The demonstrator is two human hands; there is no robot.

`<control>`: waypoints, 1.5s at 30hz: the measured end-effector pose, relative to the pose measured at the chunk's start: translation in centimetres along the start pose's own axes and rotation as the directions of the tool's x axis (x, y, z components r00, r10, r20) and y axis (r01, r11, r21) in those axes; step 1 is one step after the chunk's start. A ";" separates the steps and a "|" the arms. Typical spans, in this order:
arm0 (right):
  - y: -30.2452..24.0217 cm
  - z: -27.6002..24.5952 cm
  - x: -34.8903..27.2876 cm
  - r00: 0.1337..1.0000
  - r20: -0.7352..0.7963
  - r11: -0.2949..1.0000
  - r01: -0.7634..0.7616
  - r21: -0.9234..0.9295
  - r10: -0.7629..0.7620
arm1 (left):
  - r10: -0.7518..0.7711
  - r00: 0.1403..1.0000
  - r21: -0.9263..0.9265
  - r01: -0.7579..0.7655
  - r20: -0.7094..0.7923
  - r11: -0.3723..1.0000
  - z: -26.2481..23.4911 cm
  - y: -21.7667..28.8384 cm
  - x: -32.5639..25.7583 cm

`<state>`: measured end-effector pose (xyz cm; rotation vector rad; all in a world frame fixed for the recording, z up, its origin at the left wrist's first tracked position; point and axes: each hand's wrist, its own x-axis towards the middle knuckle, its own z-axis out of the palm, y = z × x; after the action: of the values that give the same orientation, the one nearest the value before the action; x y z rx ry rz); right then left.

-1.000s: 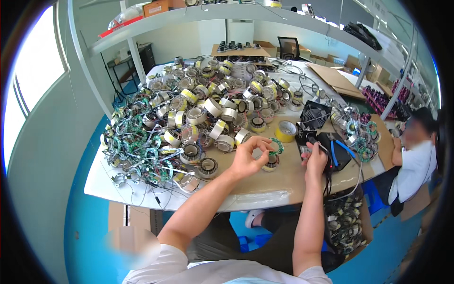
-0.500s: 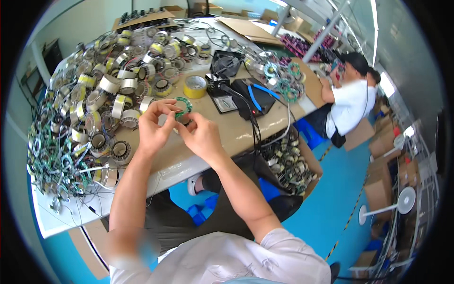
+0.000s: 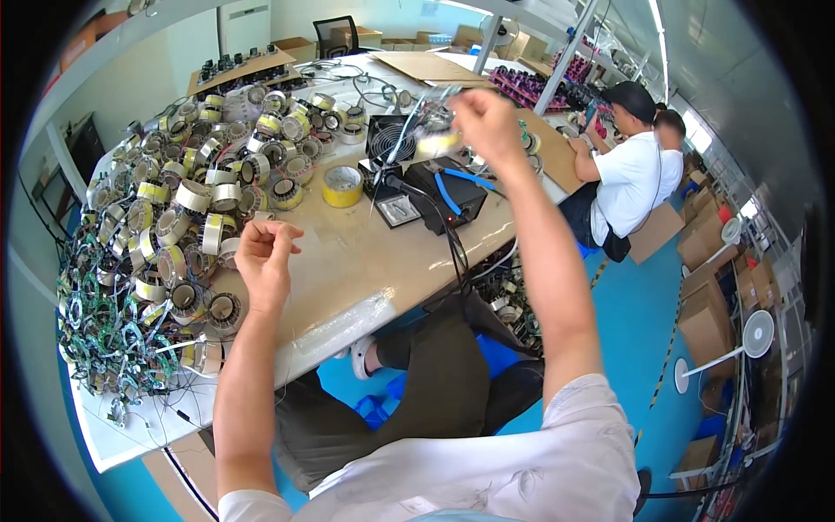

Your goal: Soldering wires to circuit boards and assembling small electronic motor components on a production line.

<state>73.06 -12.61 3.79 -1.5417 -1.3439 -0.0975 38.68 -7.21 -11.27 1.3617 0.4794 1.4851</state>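
Two bare hands reach over a crowded table (image 3: 91, 426), apart from each other on either side of a yellow tape roll (image 3: 343, 186). The right hand (image 3: 489, 130), farther out and to the right of the roll, pinches a wired part (image 3: 435, 130) by its edge; the part is raised beyond the roll on that same side, too blurred to make out its form, though a yellowish band shows low on it. The left hand (image 3: 268, 257), nearer the body and to the left of the roll, is curled, its thumb close to the fingers; whether anything sits between them, one cannot tell. Taped ring-shaped coils (image 3: 193, 196) lie heaped left of the roll, with green wired boards (image 3: 113, 313) farther left and nearer. A black fan (image 3: 390, 137) stands just beyond the roll, and a blue-handled tool (image 3: 448, 195) rests to its right. Well to the right of the roll sits a person in a white shirt (image 3: 631, 170).
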 end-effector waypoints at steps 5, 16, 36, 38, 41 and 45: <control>-2.9 -2.1 11.5 0.953 0.248 0.809 0.006 -0.587 0.173 | -0.117 0.993 0.059 0.118 -0.017 0.991 -2.5 0.5 -0.3; -5.2 17.4 -2.6 0.779 0.560 0.920 0.385 -0.072 -0.282 | 0.011 0.988 0.320 -0.061 0.157 0.945 0.0 0.6 -1.6; -11.2 18.0 -6.1 0.654 0.757 0.969 0.176 -0.175 0.018 | 0.537 0.813 0.368 -0.581 0.223 0.726 -0.1 2.1 -1.7; -8.5 18.4 -8.3 0.766 0.623 0.961 0.264 -0.080 -0.159 | 0.548 0.794 0.363 -0.608 0.262 0.706 0.2 2.0 -2.0; -4.4 21.1 -11.5 0.800 0.398 0.887 0.453 0.090 -0.449 | 0.578 0.747 0.394 -0.664 0.328 0.635 -0.4 1.5 -2.0; -4.6 20.8 -12.4 0.784 0.450 0.901 0.408 0.143 -0.427 | 0.622 0.712 0.434 -0.697 0.326 0.571 -0.3 4.0 -2.0</control>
<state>53.88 -6.95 -10.72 -1.2468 -2.0604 0.0344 36.51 -10.41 -9.03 2.2627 0.2966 1.9213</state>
